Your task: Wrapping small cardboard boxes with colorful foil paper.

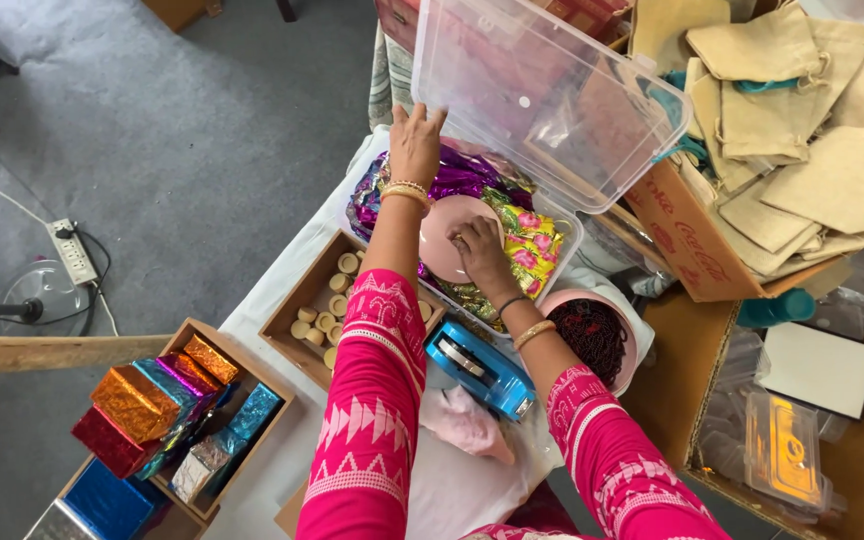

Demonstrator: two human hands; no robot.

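Over the clear plastic bin (552, 215), the left hand (415, 145) is resting flat, grip apart, while the right hand (479, 250), grip clamped, is pressing the pink plate (447, 225); lifting it seems next

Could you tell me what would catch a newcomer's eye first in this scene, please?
Most striking is the clear plastic bin at centre, lid raised, full of shiny foil wrappers; the left hand reaches in while the right hand touches a pink plate there. At lower left sit bright foil-wrapped boxes in a wooden tray, and at upper right a heap of burlap pouches.
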